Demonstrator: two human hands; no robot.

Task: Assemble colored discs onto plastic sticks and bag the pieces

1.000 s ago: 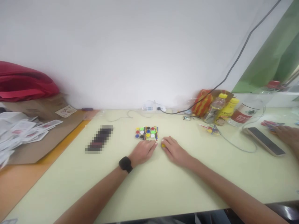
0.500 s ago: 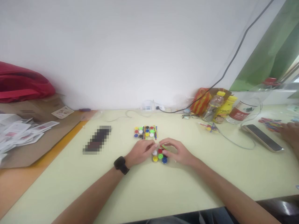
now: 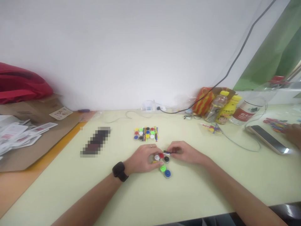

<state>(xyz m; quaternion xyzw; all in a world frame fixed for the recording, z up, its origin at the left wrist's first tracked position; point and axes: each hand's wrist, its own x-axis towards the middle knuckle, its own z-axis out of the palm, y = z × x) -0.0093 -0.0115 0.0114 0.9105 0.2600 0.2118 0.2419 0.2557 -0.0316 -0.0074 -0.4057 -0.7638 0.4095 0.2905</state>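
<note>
Small round pots with coloured lids lie in front of me. My left hand [image 3: 144, 158], with a watch on its wrist, curls around the white-lidded pot [image 3: 157, 157], its thumb over a yellow pot. A red pot [image 3: 161, 155] and a black-lidded pot [image 3: 166, 159] sit just right of its fingers. Nearer to me are a green-lidded pot [image 3: 163, 168], by my left thumb, and a blue-lidded pot [image 3: 167, 174]. My right hand [image 3: 182, 151] pinches thin dark and white sticks [image 3: 166, 152] above the pots; their exact kind is too small to tell.
Behind my hands lies a set of pots and sticks [image 3: 146, 133]. A pixelated dark object [image 3: 96, 142] is at left, papers [image 3: 21, 135] beyond it. Glasses [image 3: 191, 117], yellow-capped bottles [image 3: 227, 110], a large bottle [image 3: 245, 112] and a phone [image 3: 268, 139] stand or lie right. Another person's hand [image 3: 293, 133] is at the edge.
My left hand has moved down over the pots. The green and blue pots have shifted toward me, apart from the others. My right hand has closed into a pinch and the green item there is out of sight.
</note>
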